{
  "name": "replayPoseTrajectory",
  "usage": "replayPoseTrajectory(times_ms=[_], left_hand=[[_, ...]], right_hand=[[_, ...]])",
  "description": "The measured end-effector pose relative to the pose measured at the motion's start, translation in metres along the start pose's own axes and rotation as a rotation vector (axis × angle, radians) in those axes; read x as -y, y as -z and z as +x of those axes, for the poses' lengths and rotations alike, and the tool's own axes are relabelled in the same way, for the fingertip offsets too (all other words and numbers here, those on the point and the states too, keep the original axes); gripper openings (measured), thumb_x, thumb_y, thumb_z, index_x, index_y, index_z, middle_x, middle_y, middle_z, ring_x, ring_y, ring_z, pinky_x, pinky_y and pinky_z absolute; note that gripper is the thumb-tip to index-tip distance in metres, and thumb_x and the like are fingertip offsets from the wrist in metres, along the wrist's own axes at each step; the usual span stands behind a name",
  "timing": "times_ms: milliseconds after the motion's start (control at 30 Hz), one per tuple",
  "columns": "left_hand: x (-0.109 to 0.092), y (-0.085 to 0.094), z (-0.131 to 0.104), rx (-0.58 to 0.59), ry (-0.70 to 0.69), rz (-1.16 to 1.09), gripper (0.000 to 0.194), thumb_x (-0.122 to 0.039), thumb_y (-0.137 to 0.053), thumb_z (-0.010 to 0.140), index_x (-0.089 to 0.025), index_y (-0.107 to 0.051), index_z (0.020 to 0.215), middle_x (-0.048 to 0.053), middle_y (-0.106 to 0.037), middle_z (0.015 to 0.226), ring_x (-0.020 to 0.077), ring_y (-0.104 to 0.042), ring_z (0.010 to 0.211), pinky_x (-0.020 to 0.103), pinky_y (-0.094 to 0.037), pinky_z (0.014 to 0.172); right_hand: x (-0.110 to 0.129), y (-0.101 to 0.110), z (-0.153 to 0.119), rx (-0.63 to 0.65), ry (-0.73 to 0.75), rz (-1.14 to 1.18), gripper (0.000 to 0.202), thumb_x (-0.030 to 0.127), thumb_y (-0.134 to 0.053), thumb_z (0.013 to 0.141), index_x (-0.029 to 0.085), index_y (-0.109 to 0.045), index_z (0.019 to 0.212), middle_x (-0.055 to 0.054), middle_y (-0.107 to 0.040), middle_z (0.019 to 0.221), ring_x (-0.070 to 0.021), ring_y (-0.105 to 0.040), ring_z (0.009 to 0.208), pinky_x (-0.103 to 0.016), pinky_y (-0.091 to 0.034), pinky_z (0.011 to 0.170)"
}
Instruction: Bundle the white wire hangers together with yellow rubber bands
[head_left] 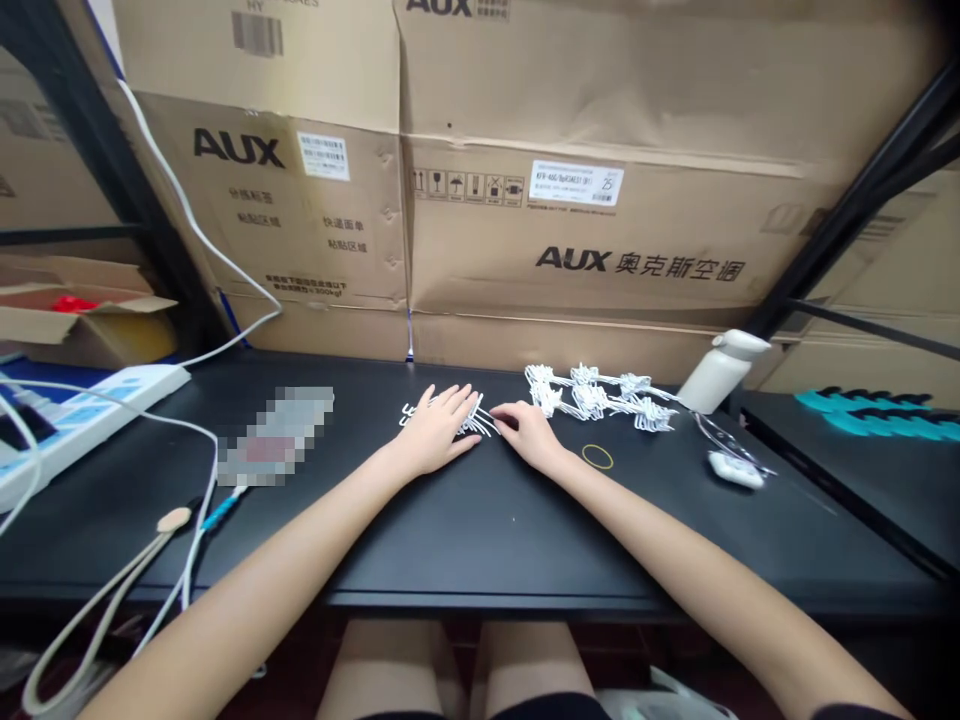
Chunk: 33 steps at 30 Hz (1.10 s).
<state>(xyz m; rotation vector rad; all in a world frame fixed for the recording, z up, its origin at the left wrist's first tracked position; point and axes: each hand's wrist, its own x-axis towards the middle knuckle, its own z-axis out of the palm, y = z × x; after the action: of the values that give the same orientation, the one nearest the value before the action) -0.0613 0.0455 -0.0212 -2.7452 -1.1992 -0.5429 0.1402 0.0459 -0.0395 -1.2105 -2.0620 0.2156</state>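
My left hand (436, 430) lies flat over a loose pile of thin white wire hooks (472, 420), fingers spread, hiding most of them. Some curved ends stick out on its left side. My right hand (531, 432) is just to the right of the pile, its fingers pinched around the tip of one white wire hook. To the right of that hand lie several bunched bundles of white hooks (589, 400) in two rows. A yellow rubber band (598, 457) rests on the black tabletop (480, 530) in front of the bundles.
A white bottle (721, 372) stands at the right, near a small white object with a cable (736, 470). A blurred-out item with a blue handle (220, 512), white cables and a power strip (97, 420) occupy the left. Large cardboard boxes (480, 250) wall off the back.
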Motion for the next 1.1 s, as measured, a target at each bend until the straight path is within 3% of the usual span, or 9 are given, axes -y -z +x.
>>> replayPoseTrajectory(times_ms=[167,367,533,633,700,800,900,1000,1100], left_hand=[[0.0,-0.001,0.001,0.017,0.023,-0.067,0.057,-0.047,-0.046,0.087,-0.016,-0.044,0.135,0.017,-0.043,0.141,0.0307,-0.037,0.132,0.051,-0.013,0.11],[0.0,-0.002,0.001,-0.014,0.053,-0.098,0.061,-0.05,-0.051,0.083,-0.015,-0.047,0.133,0.019,-0.041,0.142,0.0326,-0.033,0.134,0.052,-0.009,0.111],[-0.001,0.006,0.001,-0.058,0.038,-0.139,0.075,-0.059,-0.055,0.077,-0.012,-0.046,0.134,0.02,-0.037,0.144,0.0345,-0.03,0.135,0.052,-0.007,0.112],[-0.008,0.02,0.003,-0.128,0.008,-0.31,0.071,-0.057,-0.054,0.079,-0.013,-0.046,0.134,0.016,-0.043,0.142,0.0287,-0.036,0.133,0.045,-0.013,0.114],[-0.014,0.028,0.005,-0.213,0.092,-0.513,0.057,-0.052,-0.05,0.083,-0.017,-0.052,0.128,0.012,-0.053,0.134,0.025,-0.046,0.125,0.041,-0.026,0.111],[-0.022,0.035,0.007,-0.227,0.244,-0.844,0.048,-0.05,-0.06,0.077,-0.016,-0.063,0.11,0.011,-0.066,0.112,0.0256,-0.062,0.102,0.038,-0.048,0.09],[-0.024,0.034,0.009,-0.226,0.346,-1.002,0.046,-0.047,-0.073,0.066,-0.014,-0.067,0.098,0.012,-0.07,0.101,0.0272,-0.066,0.09,0.037,-0.054,0.076],[-0.02,0.032,0.011,-0.2,0.441,-1.135,0.049,-0.043,-0.078,0.059,-0.011,-0.067,0.095,0.014,-0.071,0.095,0.0282,-0.067,0.088,0.039,-0.055,0.075],[-0.013,0.034,0.012,-0.207,0.548,-1.235,0.049,-0.043,-0.078,0.06,-0.01,-0.067,0.095,0.014,-0.072,0.091,0.0278,-0.068,0.087,0.035,-0.055,0.07]], right_hand=[[-0.001,0.015,-0.006,0.038,-0.045,0.086,0.017,0.008,-0.053,0.076,0.016,-0.067,0.079,-0.004,-0.069,0.073,-0.0154,-0.064,0.066,-0.028,-0.051,0.064],[-0.009,0.04,-0.013,0.143,-0.036,-0.108,0.022,0.001,-0.052,0.068,0.017,-0.068,0.071,-0.003,-0.068,0.067,-0.0158,-0.061,0.059,-0.028,-0.048,0.061],[-0.01,0.059,-0.014,0.29,-0.18,-0.07,0.02,0.002,-0.054,0.068,0.018,-0.065,0.062,-0.002,-0.064,0.054,-0.0162,-0.059,0.049,-0.028,-0.046,0.052],[-0.003,0.061,-0.012,0.201,-0.222,0.087,0.013,0.013,-0.055,0.076,0.017,-0.068,0.074,-0.002,-0.064,0.058,-0.0154,-0.059,0.047,-0.028,-0.048,0.052],[0.005,0.057,-0.011,0.1,-0.116,0.114,0.014,0.02,-0.055,0.08,0.017,-0.069,0.079,-0.003,-0.065,0.066,-0.0155,-0.06,0.053,-0.029,-0.049,0.055],[0.019,0.046,-0.013,-0.02,0.11,0.056,0.018,0.024,-0.053,0.085,0.018,-0.07,0.083,-0.005,-0.063,0.075,-0.0157,-0.059,0.062,-0.03,-0.049,0.061],[0.03,0.036,-0.017,-0.091,0.229,0.052,0.023,0.025,-0.048,0.089,0.019,-0.07,0.09,-0.006,-0.061,0.078,-0.0162,-0.058,0.068,-0.03,-0.049,0.065],[0.036,0.03,-0.019,-0.145,0.22,0.098,0.024,0.026,-0.046,0.091,0.019,-0.069,0.094,-0.007,-0.061,0.081,-0.0162,-0.058,0.071,-0.03,-0.049,0.066],[0.03,0.027,-0.018,-0.174,0.098,0.132,0.022,0.029,-0.049,0.09,0.019,-0.068,0.095,-0.007,-0.062,0.086,-0.0158,-0.059,0.071,-0.029,-0.05,0.064]])
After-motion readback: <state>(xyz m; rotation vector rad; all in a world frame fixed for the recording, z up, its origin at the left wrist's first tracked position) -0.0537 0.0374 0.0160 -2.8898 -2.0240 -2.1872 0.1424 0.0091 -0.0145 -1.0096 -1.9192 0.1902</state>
